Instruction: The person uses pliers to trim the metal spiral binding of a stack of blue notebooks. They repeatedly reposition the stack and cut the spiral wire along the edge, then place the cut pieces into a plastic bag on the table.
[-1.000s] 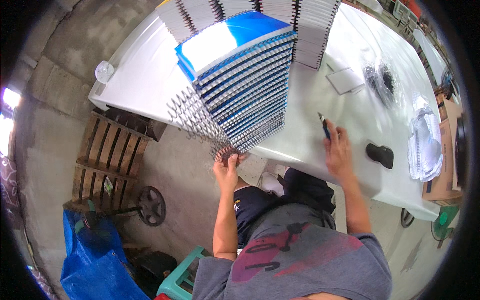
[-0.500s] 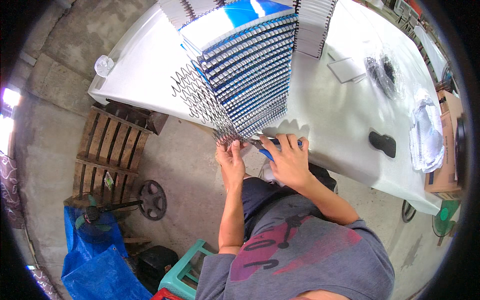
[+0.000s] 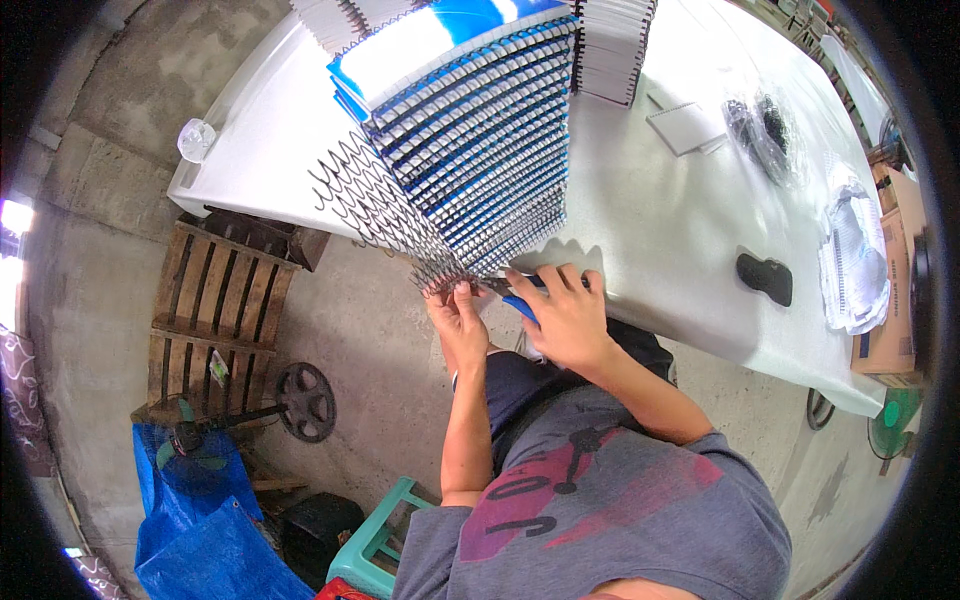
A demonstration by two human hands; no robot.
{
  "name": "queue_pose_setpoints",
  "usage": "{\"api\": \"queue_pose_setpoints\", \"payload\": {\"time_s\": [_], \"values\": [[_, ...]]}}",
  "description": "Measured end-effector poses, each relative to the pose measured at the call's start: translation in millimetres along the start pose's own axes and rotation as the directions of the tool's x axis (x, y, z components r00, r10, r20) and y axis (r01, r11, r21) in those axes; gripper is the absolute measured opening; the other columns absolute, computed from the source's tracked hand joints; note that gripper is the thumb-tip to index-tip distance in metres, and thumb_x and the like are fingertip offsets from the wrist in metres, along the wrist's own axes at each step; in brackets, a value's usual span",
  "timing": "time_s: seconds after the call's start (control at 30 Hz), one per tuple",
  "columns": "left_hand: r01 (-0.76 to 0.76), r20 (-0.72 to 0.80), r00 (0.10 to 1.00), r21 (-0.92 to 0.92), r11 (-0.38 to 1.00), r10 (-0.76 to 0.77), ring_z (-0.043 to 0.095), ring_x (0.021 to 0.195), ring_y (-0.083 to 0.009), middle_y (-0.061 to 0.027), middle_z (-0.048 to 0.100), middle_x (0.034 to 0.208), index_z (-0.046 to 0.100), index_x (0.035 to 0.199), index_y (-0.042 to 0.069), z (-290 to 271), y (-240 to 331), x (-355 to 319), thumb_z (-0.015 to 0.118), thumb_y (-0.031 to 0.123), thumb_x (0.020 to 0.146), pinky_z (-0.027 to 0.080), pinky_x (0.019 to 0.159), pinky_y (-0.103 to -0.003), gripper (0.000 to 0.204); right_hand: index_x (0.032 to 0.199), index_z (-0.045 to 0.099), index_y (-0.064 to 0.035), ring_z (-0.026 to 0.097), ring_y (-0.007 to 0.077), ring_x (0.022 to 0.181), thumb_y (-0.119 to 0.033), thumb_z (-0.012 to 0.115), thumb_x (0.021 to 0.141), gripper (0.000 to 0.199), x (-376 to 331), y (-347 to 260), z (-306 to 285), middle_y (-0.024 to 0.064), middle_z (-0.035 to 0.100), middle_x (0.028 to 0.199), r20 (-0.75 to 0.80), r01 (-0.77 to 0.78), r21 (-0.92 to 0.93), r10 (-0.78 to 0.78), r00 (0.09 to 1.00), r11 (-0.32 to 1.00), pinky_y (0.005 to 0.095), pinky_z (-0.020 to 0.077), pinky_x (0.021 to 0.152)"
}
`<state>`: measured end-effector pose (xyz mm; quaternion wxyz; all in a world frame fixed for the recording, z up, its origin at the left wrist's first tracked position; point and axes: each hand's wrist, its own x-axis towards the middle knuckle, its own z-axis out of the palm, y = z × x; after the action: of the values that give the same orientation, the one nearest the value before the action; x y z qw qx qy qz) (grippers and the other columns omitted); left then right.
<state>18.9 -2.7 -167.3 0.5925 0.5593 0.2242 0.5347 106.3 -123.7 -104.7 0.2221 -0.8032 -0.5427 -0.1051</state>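
And here's the right grip (image 3: 572,315), closed around the blue-handled pliers (image 3: 522,305), their nose right in at the near lower corner of the notebook stack (image 3: 480,150). Whether the jaws bite on wire, I can't tell; the tip is lost among the loops. Tight beside it, at the same corner of the stack, the left grip (image 3: 455,314) is closed on the lowest wire coils (image 3: 360,195), thumb up front; exactly which strand it pinches is hidden.

Those coils stick out in long loose tails, left of the stack, all crowding together. That's the tricky bit! Good form here, I'd say, means singling out one tail, holding it steady close to the spine edge, and keeping the thumb well out of the pliers' path. A square, unhurried approach should spare the neighbouring coils, and a light touch should matter, since the stack looks tall enough to shift if tugged.

Outward we go: the stack itself stands on the white worktop (image 3: 680,260), spines facing the person. Behind it, more notebooks (image 3: 605,55); right of it, a small pad (image 3: 685,130) and a clear-wrapped bundle (image 3: 765,135); nearer and further right of it, a black object (image 3: 763,278).
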Motion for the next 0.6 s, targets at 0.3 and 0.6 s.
{"api": "queue_pose_setpoints", "payload": {"time_s": [0.3,0.6], "values": [[0.011,-0.007,1.000,-0.012,1.000,-0.011,0.055,0.078,-0.0121,-0.0068,0.056,0.094,0.043,0.108,0.003,-1.4,-3.5,-1.0,0.051,0.012,0.095,0.046,0.070,-0.025,0.017,0.123,0.057,-0.0220,0.057,0.0257,0.078,-0.023,0.070,0.069,0.055,5.3,2.1,5.1,0.0070,0.054,0.092,0.090,0.006,0.014,-0.007,0.996,1.000,0.0404,0.0446,0.062],[0.029,-0.019,0.999,0.106,0.994,-0.027,0.053,0.079,-0.0105,-0.0054,0.055,0.093,0.044,0.106,0.002,-4.6,-0.8,-2.7,0.052,0.012,0.095,0.047,0.071,-0.024,0.017,0.122,0.057,-0.0208,0.060,0.0276,0.079,-0.017,0.069,0.067,0.056,2.1,11.0,5.7,0.0088,0.058,0.092,0.154,-0.039,0.091,0.024,0.988,0.995,0.0425,0.0475,0.068]]}}
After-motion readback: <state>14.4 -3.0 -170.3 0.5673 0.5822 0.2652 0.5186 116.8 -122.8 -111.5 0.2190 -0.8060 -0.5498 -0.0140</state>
